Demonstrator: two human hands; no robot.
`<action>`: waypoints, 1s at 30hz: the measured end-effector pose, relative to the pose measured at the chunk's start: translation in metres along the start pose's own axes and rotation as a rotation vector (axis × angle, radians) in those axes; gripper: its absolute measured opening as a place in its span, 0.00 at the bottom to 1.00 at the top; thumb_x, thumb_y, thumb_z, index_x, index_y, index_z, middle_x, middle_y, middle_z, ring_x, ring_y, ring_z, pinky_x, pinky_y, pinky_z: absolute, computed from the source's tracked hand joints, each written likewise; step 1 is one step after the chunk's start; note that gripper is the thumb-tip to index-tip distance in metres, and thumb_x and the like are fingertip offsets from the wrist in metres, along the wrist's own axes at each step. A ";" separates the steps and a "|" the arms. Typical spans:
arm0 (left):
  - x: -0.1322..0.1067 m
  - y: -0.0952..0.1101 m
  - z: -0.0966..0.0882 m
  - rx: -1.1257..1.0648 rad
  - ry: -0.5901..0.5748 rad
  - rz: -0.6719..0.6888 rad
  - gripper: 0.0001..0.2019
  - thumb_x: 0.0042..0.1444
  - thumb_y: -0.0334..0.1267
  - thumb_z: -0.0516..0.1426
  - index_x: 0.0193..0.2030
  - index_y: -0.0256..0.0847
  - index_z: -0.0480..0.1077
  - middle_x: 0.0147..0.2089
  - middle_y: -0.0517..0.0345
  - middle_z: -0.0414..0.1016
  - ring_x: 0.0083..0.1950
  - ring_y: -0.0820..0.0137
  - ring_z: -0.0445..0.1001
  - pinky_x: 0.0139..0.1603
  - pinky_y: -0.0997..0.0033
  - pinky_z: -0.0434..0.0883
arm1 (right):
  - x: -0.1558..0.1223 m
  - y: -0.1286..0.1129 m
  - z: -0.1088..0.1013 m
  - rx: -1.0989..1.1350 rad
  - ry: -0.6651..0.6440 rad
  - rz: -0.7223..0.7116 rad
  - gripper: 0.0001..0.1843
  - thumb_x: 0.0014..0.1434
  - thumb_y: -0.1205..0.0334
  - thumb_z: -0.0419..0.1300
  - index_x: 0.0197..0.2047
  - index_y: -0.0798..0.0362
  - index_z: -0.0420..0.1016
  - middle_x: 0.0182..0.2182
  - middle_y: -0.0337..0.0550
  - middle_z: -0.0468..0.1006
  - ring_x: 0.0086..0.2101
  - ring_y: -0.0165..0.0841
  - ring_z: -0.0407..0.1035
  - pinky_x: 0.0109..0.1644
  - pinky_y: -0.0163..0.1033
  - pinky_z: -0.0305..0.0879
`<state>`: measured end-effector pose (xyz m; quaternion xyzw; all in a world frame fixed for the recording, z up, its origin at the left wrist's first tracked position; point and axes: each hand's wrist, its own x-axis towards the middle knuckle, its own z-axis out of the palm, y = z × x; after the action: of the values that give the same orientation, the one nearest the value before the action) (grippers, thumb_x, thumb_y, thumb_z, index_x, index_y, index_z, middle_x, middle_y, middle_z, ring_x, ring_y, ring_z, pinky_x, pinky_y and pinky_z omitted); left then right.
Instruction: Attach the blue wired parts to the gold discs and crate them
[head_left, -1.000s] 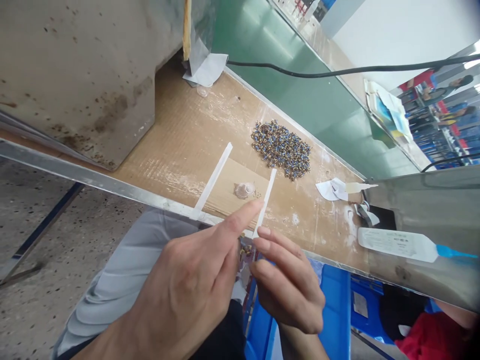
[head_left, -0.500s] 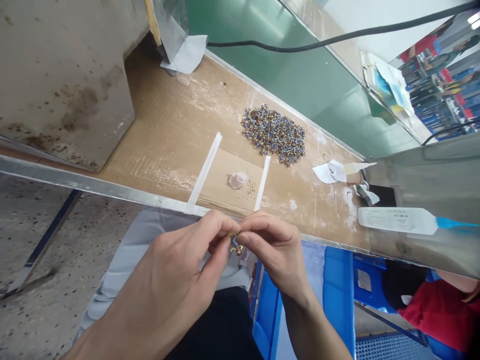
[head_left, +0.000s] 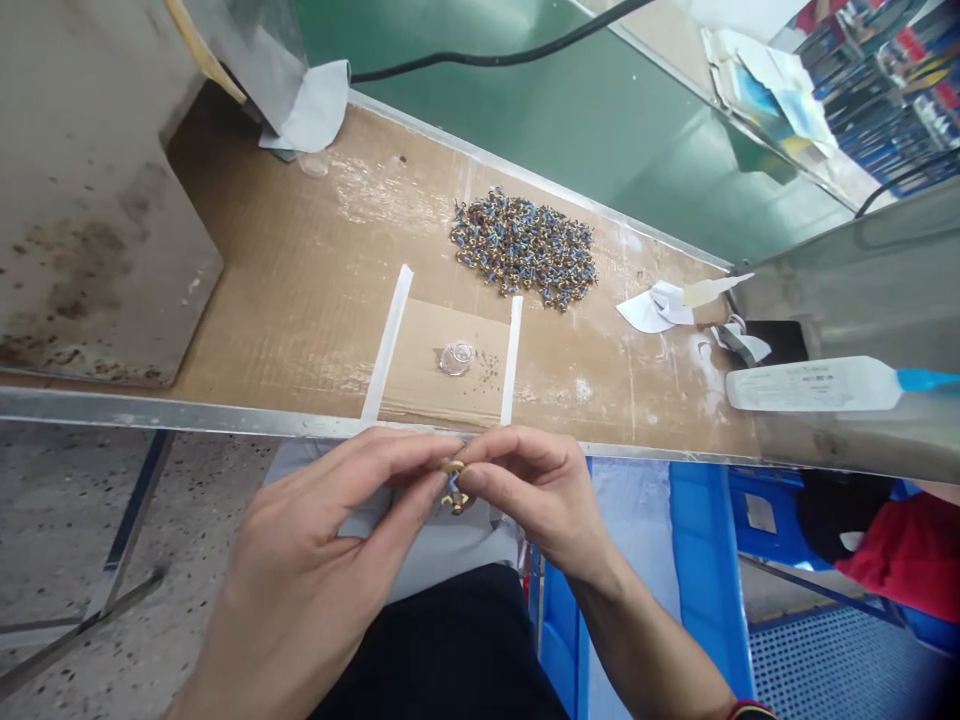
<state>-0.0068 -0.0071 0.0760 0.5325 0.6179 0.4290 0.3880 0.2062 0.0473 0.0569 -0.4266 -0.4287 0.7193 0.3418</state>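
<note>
A tiny blue-and-gold figurine [head_left: 454, 490] is pinched between my two hands, just off the front edge of the bench. My left hand [head_left: 330, 520] grips it from the left with thumb and fingertips. From the right, the thumb and forefinger of my right hand [head_left: 532, 495] close on it too. Beyond the fingers a small clear dish [head_left: 457, 357] sits on a taped cardboard square [head_left: 420, 330], with small dark bits [head_left: 489, 370] scattered beside it. Farther back lies a heap of similar small blue-and-gold pieces [head_left: 525, 245].
At the right lie a white bottle with a blue nozzle [head_left: 814, 386], a pale pointed tip [head_left: 709, 290] and crumpled white paper [head_left: 656, 308]. A stained metal box [head_left: 90, 220] stands at the left. Blue crates [head_left: 709, 560] sit below the bench, and a black cable [head_left: 487, 58] crosses the back.
The view has shifted and tilted. Both hands remain together on the figurine, which now shows more clearly between the fingertips, with a round gold part on top.
</note>
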 end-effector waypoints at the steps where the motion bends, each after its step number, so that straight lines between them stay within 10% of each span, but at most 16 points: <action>1: -0.001 0.000 0.001 0.007 -0.003 -0.024 0.10 0.75 0.39 0.71 0.54 0.65 0.89 0.49 0.73 0.94 0.43 0.66 0.90 0.57 0.67 0.86 | -0.001 0.001 -0.001 -0.012 -0.001 -0.015 0.08 0.66 0.58 0.87 0.46 0.45 0.97 0.36 0.40 0.93 0.35 0.31 0.86 0.43 0.34 0.84; 10: -0.005 0.006 0.006 -0.011 -0.020 -0.192 0.16 0.75 0.44 0.70 0.66 0.66 0.85 0.48 0.66 0.90 0.50 0.64 0.92 0.40 0.75 0.84 | -0.002 0.003 0.001 0.008 0.033 -0.100 0.08 0.66 0.57 0.87 0.45 0.47 0.96 0.35 0.39 0.93 0.34 0.34 0.86 0.41 0.36 0.86; 18: -0.007 0.013 0.017 -0.020 0.044 -0.170 0.13 0.77 0.45 0.71 0.65 0.66 0.86 0.48 0.64 0.89 0.49 0.62 0.90 0.60 0.64 0.82 | -0.004 0.002 0.000 0.046 0.073 -0.094 0.07 0.66 0.57 0.87 0.44 0.44 0.97 0.36 0.40 0.94 0.35 0.37 0.88 0.43 0.41 0.89; 30: -0.005 0.015 0.019 0.005 -0.042 -0.084 0.16 0.80 0.38 0.67 0.68 0.64 0.82 0.49 0.64 0.86 0.50 0.63 0.90 0.61 0.62 0.82 | -0.005 0.001 -0.005 0.039 0.066 -0.104 0.08 0.66 0.54 0.87 0.44 0.45 0.97 0.37 0.40 0.94 0.36 0.38 0.89 0.44 0.42 0.89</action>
<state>0.0161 -0.0090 0.0839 0.5159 0.6325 0.3997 0.4172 0.2123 0.0440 0.0560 -0.4206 -0.4247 0.6942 0.4010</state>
